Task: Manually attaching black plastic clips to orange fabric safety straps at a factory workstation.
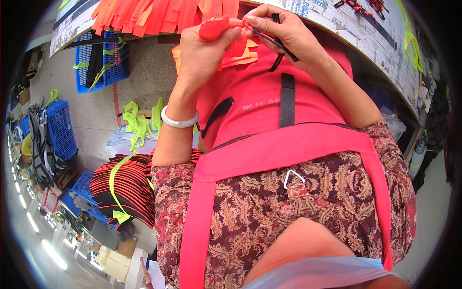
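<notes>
My left hand [204, 53] is raised near the table's edge, its fingers closed on a bright orange-red strip of fabric [213, 28]. Part of that strip hangs below the fingers. Beside it, my right hand [288, 33] pinches thin black strips [276, 43], whose ends stick out past the fingers; their exact kind is unclear. The fingertips of both hands meet at a small orange-red bit. More orange strips [240, 59] lie on my lap just under the hands, over the red apron [260, 96].
Many orange-red strips [154, 17] hang over the edge of the worktable [332, 24]. Blue crates [60, 130] stand on the floor at left. A stack of black-and-orange pieces [125, 185], tied with a yellow-green band, sits by my left elbow. Black-and-red cords lie on the table at right.
</notes>
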Demonstrator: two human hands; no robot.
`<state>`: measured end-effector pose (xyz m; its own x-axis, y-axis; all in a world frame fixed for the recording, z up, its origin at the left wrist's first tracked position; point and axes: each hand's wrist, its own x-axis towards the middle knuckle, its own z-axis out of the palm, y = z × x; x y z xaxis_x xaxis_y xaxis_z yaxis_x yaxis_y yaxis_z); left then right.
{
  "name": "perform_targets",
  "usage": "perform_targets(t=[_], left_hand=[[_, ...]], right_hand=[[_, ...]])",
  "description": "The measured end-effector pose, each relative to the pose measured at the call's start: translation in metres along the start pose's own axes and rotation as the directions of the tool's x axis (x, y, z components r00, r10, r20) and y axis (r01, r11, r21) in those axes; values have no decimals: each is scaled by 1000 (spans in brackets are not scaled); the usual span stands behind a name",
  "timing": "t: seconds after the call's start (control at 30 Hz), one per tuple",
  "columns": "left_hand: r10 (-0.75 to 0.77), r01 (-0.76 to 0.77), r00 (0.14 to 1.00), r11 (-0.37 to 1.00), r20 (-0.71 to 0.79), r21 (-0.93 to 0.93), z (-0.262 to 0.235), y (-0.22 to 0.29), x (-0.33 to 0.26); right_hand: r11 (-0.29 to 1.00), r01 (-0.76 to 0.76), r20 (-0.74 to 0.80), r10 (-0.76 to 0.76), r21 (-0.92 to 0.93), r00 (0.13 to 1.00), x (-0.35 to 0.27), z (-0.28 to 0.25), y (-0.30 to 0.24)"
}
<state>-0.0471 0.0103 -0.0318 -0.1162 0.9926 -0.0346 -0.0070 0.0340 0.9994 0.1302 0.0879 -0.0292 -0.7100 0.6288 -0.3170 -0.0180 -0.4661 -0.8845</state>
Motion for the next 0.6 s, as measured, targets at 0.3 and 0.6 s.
perform_targets(t=[0.3,0.6], left_hand=[[9,-9,1000,1000,-18,18,1,-1,-3],[33,-35,999,998,-41,-44,4,-4,-3]], right_hand=[[984,145,-57,-151,-103,987,-10,20,-22],[991,20,-97,-33,-133,995,5,10,6]])
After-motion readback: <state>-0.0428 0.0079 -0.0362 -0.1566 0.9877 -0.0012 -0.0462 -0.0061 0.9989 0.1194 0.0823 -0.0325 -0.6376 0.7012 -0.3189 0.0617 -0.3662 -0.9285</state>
